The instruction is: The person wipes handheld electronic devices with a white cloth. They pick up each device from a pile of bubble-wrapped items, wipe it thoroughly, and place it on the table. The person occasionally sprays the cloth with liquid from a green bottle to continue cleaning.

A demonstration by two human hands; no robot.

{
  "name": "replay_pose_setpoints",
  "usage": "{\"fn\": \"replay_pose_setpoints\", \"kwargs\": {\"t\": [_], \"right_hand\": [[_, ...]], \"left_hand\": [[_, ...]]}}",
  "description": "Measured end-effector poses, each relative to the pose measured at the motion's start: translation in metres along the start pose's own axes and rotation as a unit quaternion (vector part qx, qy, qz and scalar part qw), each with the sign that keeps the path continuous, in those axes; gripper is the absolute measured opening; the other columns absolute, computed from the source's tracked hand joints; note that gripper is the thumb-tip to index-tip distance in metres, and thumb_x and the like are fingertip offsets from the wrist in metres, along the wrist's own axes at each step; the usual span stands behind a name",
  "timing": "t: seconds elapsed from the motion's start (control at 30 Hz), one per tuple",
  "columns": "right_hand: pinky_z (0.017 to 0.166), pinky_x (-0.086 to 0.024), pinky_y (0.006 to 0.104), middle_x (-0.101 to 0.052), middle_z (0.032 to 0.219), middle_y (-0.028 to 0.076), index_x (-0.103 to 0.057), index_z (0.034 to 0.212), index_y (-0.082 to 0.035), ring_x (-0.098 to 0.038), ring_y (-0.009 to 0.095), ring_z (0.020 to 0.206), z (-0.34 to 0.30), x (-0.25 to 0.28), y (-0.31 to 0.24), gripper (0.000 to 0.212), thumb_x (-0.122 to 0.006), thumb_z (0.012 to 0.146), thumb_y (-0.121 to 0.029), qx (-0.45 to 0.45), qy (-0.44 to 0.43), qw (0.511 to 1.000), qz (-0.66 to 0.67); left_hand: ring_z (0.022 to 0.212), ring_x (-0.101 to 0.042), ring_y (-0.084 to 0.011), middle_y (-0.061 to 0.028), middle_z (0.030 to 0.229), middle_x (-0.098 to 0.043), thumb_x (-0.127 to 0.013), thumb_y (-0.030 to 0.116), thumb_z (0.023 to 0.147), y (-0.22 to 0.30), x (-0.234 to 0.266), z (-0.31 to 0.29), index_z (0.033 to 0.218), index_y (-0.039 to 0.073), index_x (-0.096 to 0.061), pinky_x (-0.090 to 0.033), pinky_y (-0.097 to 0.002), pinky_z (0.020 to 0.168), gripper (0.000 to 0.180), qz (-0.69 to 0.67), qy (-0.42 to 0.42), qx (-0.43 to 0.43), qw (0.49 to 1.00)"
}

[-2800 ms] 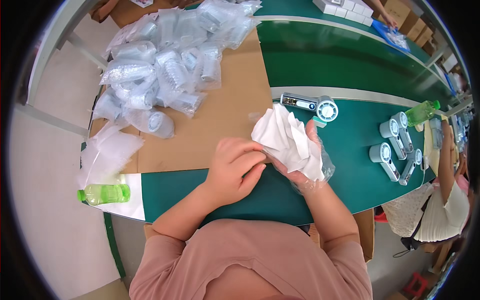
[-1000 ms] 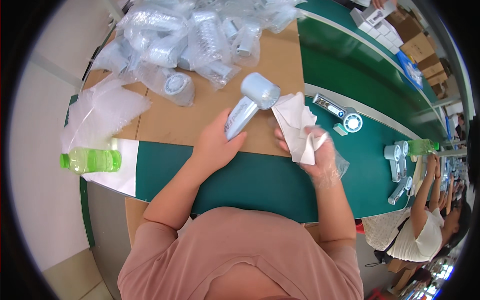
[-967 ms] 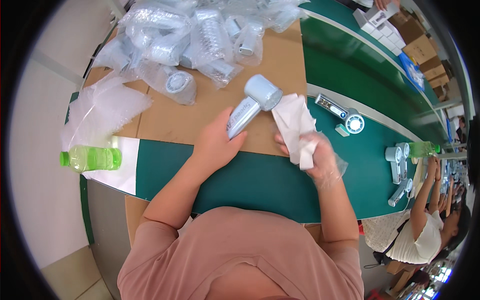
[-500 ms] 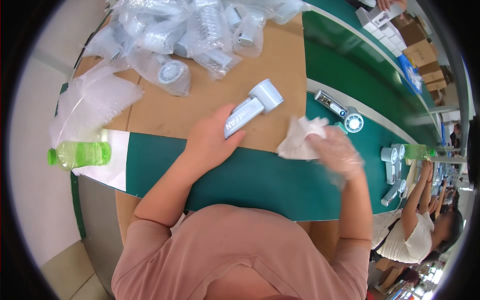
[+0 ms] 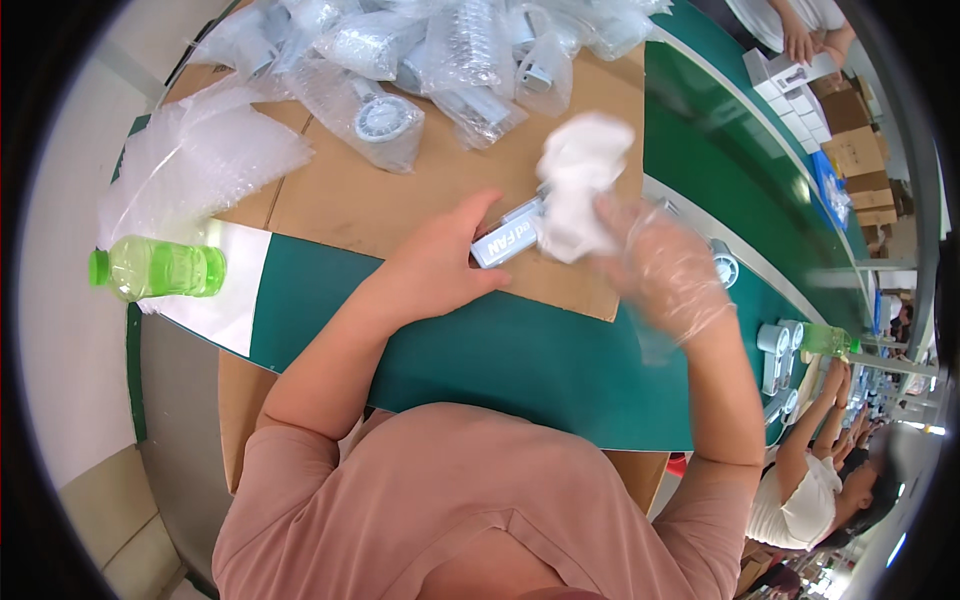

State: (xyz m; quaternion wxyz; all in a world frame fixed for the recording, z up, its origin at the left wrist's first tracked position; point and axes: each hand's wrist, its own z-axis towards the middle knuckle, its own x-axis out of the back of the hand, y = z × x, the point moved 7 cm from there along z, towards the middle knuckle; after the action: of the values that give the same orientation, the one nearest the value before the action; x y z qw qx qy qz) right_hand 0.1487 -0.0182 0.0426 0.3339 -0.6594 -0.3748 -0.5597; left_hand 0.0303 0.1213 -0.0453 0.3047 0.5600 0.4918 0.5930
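My left hand (image 5: 440, 262) grips the lower end of a pale blue handheld fan (image 5: 508, 240), thumb and fingers on either side of its handle. A crumpled white cloth (image 5: 582, 190), smeared by motion, lies over the fan's upper part and hides its head. My right hand (image 5: 672, 270), in a clear plastic glove, pinches that cloth. Below both is a brown cardboard sheet (image 5: 350, 205) on the green table (image 5: 480, 365). Partly behind my gloved hand, a second fan (image 5: 724, 266) rests on the table.
Bubble-wrapped fans (image 5: 385, 115) pile up at the far side, beside flat bubble-wrap bags (image 5: 205, 165). A green bottle (image 5: 165, 268) lies at left. Several fans (image 5: 775, 355) and another green bottle (image 5: 825, 340) are at right, near a person in white (image 5: 812, 490). White boxes (image 5: 785, 95) stand far right.
My right hand has brought the cloth leftward and up onto the fan, covering its head. My left hand still holds the handle, and the whole view has shifted slightly.
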Motion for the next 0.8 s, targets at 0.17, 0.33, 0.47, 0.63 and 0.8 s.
{"fn": "replay_pose_setpoints", "kwargs": {"t": [0.17, 0.33, 0.47, 0.63, 0.8], "right_hand": [[0.099, -0.041, 0.0439, -0.054, 0.128, 0.022, -0.049, 0.132, -0.004, -0.051, 0.041, 0.116, 0.009, 0.012, -0.001, 0.062, -0.070, 0.079, -0.027, -0.024, 0.025, 0.988, 0.152], [0.101, -0.038, 0.0431, -0.053, 0.129, 0.019, -0.058, 0.120, -0.005, -0.050, 0.036, 0.118, 0.042, -0.033, -0.024, 0.043, -0.067, 0.083, -0.026, 0.196, 0.180, 0.958, 0.110], [0.092, -0.045, 0.0389, -0.061, 0.114, 0.014, -0.062, 0.108, -0.005, -0.056, 0.030, 0.106, 0.062, -0.056, 0.008, 0.025, -0.058, 0.089, -0.021, 0.111, 0.211, 0.903, 0.356], [0.080, -0.050, 0.0327, -0.062, 0.109, 0.009, -0.063, 0.103, -0.007, -0.060, 0.019, 0.096, 0.051, -0.104, 0.033, 0.021, -0.049, 0.095, -0.019, -0.172, 0.132, 0.570, 0.793], [0.089, -0.051, 0.0453, -0.061, 0.113, 0.017, -0.052, 0.117, 0.000, -0.061, 0.031, 0.102, 0.028, -0.132, 0.031, 0.039, -0.048, 0.094, -0.032, -0.046, 0.173, 0.184, 0.966]], "left_hand": [[0.090, -0.061, -0.0264, -0.0177, 0.104, -0.060, -0.078, 0.012, 0.071, -0.008, 0.003, -0.002, 0.134, 0.000, -0.041, -0.050, -0.0347, 0.077, 0.074, 0.018, 0.021, 0.004, 1.000], [0.086, -0.062, -0.0297, -0.0179, 0.097, -0.062, -0.077, 0.015, 0.071, -0.005, -0.004, 0.005, 0.117, 0.000, -0.052, -0.051, -0.0382, 0.073, 0.054, 0.096, 0.035, -0.016, 0.995], [0.086, -0.061, -0.0371, -0.0204, 0.094, -0.063, -0.075, 0.017, 0.071, -0.001, -0.015, 0.007, 0.105, 0.001, -0.056, -0.050, -0.0434, 0.073, 0.042, 0.227, 0.078, -0.024, 0.970], [0.084, -0.062, -0.0381, -0.0197, 0.093, -0.063, -0.074, 0.019, 0.073, 0.002, -0.019, 0.004, 0.107, 0.001, -0.055, -0.050, -0.0446, 0.072, 0.043, 0.242, 0.115, -0.125, 0.955], [0.084, -0.062, -0.0389, -0.0203, 0.095, -0.063, -0.073, 0.022, 0.075, 0.005, -0.040, 0.000, 0.113, 0.002, -0.053, -0.051, -0.0458, 0.072, 0.048, 0.235, 0.144, -0.163, 0.947]]}}
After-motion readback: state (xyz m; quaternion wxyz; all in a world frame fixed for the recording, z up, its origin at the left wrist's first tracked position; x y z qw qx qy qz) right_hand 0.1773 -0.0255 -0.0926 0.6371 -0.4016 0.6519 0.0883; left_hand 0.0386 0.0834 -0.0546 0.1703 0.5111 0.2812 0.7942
